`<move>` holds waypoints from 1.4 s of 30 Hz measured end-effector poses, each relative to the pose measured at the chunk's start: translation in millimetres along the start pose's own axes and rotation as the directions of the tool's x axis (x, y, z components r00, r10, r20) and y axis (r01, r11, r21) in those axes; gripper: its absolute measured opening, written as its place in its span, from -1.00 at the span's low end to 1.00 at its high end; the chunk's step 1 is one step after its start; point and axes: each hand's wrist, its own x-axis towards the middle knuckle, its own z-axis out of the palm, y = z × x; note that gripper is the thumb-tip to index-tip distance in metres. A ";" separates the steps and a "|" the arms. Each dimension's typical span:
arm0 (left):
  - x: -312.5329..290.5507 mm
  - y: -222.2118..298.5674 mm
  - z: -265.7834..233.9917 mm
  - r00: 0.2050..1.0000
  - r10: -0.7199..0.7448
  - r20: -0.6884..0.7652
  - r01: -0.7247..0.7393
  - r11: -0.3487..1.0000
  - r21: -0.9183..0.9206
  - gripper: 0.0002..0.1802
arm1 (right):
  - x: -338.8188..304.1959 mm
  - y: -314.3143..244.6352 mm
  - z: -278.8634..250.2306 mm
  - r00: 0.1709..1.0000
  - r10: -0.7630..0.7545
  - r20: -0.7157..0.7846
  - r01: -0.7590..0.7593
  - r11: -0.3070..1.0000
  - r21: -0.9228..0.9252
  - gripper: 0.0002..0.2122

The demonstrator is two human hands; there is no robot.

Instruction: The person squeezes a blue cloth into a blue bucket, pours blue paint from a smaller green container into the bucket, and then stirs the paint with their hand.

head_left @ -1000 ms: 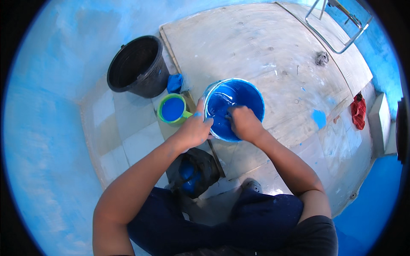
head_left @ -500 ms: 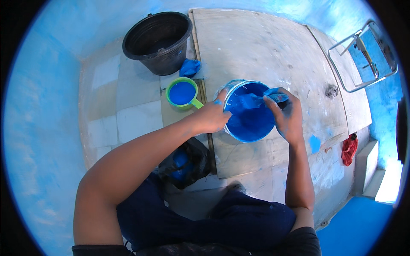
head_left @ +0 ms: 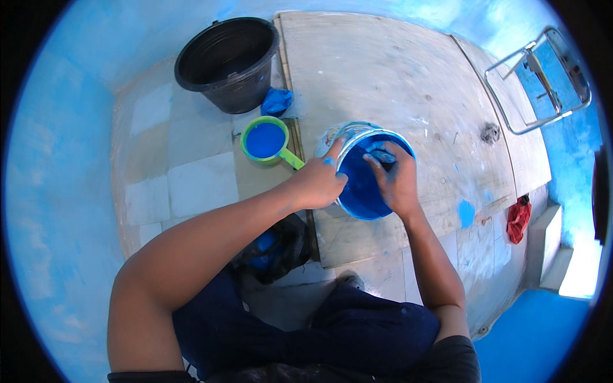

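A white bucket [head_left: 339, 142] with blue paint inside stands on the board in front of me, its mouth tilted toward my right. My left hand [head_left: 319, 182] is closed on the bucket's left rim, with the thumb over the edge. Inside the mouth, my right hand [head_left: 399, 182] pinches the paint-smeared handle of a paintbrush [head_left: 383, 156]; the bristles are hidden by the hand and the bucket. Just left of the bucket, a light green dipper [head_left: 285, 155] holds blue liquid, its handle pointing at my left wrist.
Behind the dipper are a large black tub [head_left: 237, 92] and a crumpled blue bag [head_left: 276, 102]. A black plastic bag [head_left: 295, 246] with something blue inside lies below my left forearm. A folding chair [head_left: 533, 124] and a red cloth [head_left: 518, 222] are at the right.
My right hand has moved left and lower into the bucket with the paintbrush, so its bristles no longer show. The bucket looks more tilted. My left hand keeps its grip on the rim.
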 end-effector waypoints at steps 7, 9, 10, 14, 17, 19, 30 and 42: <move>7.8 -18.8 11.0 0.990 0.114 -0.078 -0.114 0.993 0.003 -0.07 | 5.8 36.8 33.8 0.997 -0.068 -0.043 0.064 0.994 -0.088 -0.80; 8.5 -16.4 12.2 0.993 0.092 -0.071 -0.093 0.996 -0.012 -0.08 | 5.8 38.5 36.8 1.000 0.021 0.006 -0.020 0.991 -0.131 -0.79; 9.4 -15.4 13.0 0.994 0.088 -0.063 -0.088 0.996 -0.001 -0.09 | 5.0 38.0 37.0 0.997 0.069 0.033 -0.063 0.984 -0.166 -0.79; 6.4 -11.1 11.3 0.996 0.061 -0.069 -0.057 0.997 0.057 -0.10 | 5.4 37.4 43.2 0.993 0.080 0.084 -0.052 0.955 -0.294 -0.85; 8.4 -19.3 15.4 0.992 0.080 -0.098 -0.079 0.997 0.009 -0.10 | 7.1 44.4 49.9 0.997 0.023 0.072 0.004 0.935 -0.355 -0.89; 9.1 -21.7 15.7 0.990 0.099 -0.100 -0.098 0.995 0.019 -0.10 | 7.4 46.7 52.0 0.998 0.007 0.069 0.019 0.929 -0.371 -0.90; 28.3 -29.8 9.0 0.998 0.021 -0.066 -0.036 0.973 -0.230 -0.42 | 12.5 8.1 19.5 0.993 0.078 0.087 -0.048 0.950 -0.307 -0.82; 34.5 -26.7 6.1 0.995 0.085 -0.054 -0.087 0.995 -0.042 -0.44 | 26.1 60.2 30.4 0.979 0.189 0.077 -0.141 0.897 -0.419 -0.83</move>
